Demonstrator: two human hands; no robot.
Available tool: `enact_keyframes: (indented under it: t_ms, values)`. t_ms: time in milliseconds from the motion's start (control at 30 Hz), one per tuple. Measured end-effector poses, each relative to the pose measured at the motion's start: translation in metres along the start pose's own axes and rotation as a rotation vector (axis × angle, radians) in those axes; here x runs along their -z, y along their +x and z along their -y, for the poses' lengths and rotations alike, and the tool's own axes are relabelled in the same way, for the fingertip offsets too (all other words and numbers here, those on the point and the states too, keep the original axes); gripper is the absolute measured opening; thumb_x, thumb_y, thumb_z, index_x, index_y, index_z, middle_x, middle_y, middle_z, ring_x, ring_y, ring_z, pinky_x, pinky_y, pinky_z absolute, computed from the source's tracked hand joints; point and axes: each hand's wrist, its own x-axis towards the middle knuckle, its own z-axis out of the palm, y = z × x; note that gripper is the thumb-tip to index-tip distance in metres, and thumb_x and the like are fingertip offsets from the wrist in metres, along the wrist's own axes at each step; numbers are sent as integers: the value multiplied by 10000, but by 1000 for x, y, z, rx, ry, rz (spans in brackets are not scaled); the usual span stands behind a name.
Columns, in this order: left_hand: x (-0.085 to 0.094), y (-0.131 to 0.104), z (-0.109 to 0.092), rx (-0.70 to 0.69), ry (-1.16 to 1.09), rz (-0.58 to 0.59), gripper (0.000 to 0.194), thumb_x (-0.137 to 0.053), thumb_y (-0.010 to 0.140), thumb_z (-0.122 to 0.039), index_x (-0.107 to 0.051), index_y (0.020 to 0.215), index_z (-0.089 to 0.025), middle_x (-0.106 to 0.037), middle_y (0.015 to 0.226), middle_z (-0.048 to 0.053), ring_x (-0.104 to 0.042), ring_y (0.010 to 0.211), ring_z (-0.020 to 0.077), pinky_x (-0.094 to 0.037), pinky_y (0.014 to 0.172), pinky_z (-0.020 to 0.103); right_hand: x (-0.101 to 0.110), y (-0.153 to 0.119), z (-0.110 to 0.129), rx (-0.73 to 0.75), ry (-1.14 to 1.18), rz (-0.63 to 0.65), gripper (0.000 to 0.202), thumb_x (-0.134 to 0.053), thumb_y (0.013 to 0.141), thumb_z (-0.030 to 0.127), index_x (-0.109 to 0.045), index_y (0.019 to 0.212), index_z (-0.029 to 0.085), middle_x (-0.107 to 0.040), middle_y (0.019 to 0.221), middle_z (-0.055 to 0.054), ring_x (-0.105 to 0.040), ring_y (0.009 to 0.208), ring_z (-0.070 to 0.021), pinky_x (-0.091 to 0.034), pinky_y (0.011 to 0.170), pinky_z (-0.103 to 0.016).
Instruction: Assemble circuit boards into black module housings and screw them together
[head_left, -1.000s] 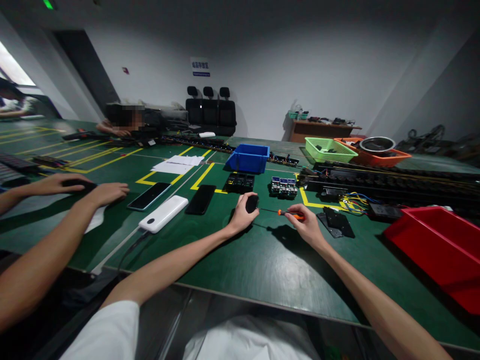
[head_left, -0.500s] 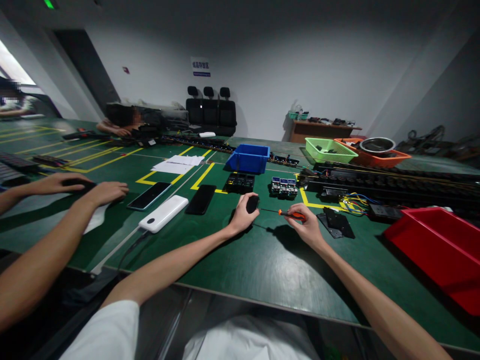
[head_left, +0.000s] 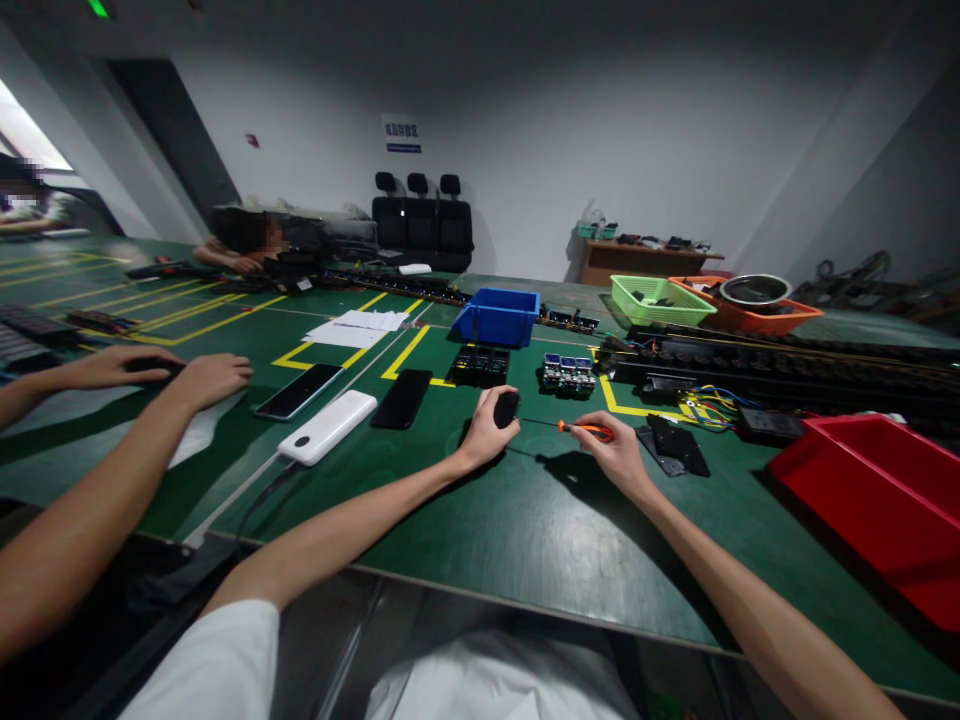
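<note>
Straight out at twelve o'clock on the worktop (head_left: 555, 545), a screwdriver (head_left: 598, 432) points at a small black part (head_left: 508, 408).

From where I stand, the wall sign (head_left: 401, 130) towards eleven o'clock carries Chinese characters that seem to read 成品存放区, above a blue strip (head_left: 403, 149) whose print is too small to make out. The left hand (head_left: 486, 435) curls thumb and fingers around the black part, its forearm stretched in from eight o'clock. The right hand (head_left: 616, 455) pinches the orange handle, forearm slanting in from four o'clock, the thin shaft aimed at nine; I can't tell whether its tip touches. From that hand, circuit modules (head_left: 568, 374) sit at eleven o'clock and overlapping black plates (head_left: 679, 445) at three.
</note>
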Motion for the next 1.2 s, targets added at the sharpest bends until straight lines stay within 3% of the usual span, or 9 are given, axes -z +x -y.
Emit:
enact_keyframes:
  t_ms: [167,367,600,767,933,1100,1200]
  values:
    - [0,0,0,15,-22,4,449,-595,736,-139,-502,1164,-241,-494,1152,48,-516,1082,179,-410,991,348,-1,1,-5,-118,32,83,341,-561,830,512,-604,841,175,-564,578,3,-489,448,-123,-396,419,-242]
    - [2,3,4,94,-28,-19,450,-596,734,-151,-505,1164,-248,-507,1109,44,-538,1011,182,-438,935,353,-1,3,-13,53,-15,95,304,-671,754,390,-533,944,196,-581,840,-13,-562,726,-152,-473,659,-271]
    - [2,3,6,88,-33,-20,455,-599,734,-150,-503,1167,-249,-507,1103,43,-539,998,178,-439,929,345,2,3,-13,53,-76,78,281,-628,790,435,-596,910,182,-620,834,-37,-577,733,-174,-465,670,-298]
    - [1,2,4,75,-26,-14,455,-607,730,-152,-507,1164,-245,-502,1120,46,-532,1036,184,-426,960,358,3,3,-10,-21,-62,99,340,-566,821,514,-619,838,179,-615,644,-16,-568,584,-161,-452,571,-278]
    - [1,2,3,60,-27,-12,453,-614,727,-150,-513,1157,-250,-495,1139,46,-526,1063,186,-416,981,356,3,2,-11,-102,-47,138,417,-475,864,551,-559,677,188,-485,457,23,-453,417,-119,-361,436,-238]
    - [1,2,6,67,-36,-22,450,-608,734,-159,-509,1163,-252,-498,1128,44,-531,1037,181,-425,958,348,1,4,-10,7,5,100,308,-637,774,451,-544,924,199,-552,712,10,-533,601,-135,-447,555,-247]
    - [1,3,7,89,-43,-20,452,-601,736,-161,-504,1168,-253,-502,1112,44,-541,999,178,-444,922,344,1,5,-9,62,8,74,304,-662,756,407,-517,926,202,-562,802,-7,-547,688,-149,-463,627,-268]
